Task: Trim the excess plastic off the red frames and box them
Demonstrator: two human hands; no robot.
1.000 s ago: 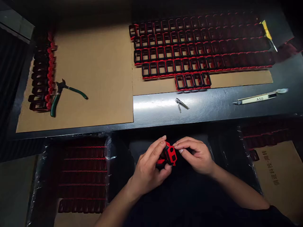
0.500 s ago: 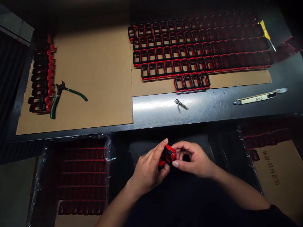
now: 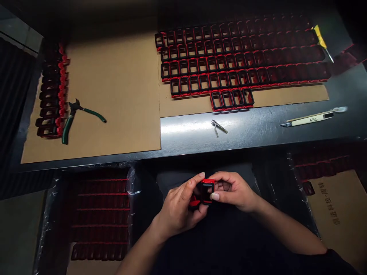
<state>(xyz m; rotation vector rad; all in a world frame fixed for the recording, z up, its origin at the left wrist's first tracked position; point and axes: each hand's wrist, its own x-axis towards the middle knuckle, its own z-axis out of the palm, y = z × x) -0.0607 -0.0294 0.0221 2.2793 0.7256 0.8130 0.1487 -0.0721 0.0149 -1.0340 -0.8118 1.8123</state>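
Over my lap, in front of the bench edge, a red and black plastic frame (image 3: 208, 191) is held between my two hands. Its opening faces me. My left hand (image 3: 180, 202) is closed round its left side, and a second red piece (image 3: 194, 202) shows partly within those fingers; most of it is hidden. My right hand (image 3: 233, 191) pinches the frame's right side with thumb and fingers. On the bench beyond lie a small nail clipper (image 3: 220, 126), green-handled cutting pliers (image 3: 75, 110) and a pale craft knife marked A55 (image 3: 314, 119).
Rows of similar red and black frames (image 3: 200, 65) stand on cardboard (image 3: 120, 95) at the back right. Another column of frames (image 3: 48, 103) lines the left. A yellow-handled tool (image 3: 320, 37) lies far right. Plastic-lined boxes of frames (image 3: 100, 221) flank my lap.
The frame has turned in my hands, so its opening now faces me more squarely. My right thumb and fingers have shifted slightly on it. The tools on the bench stay in place.
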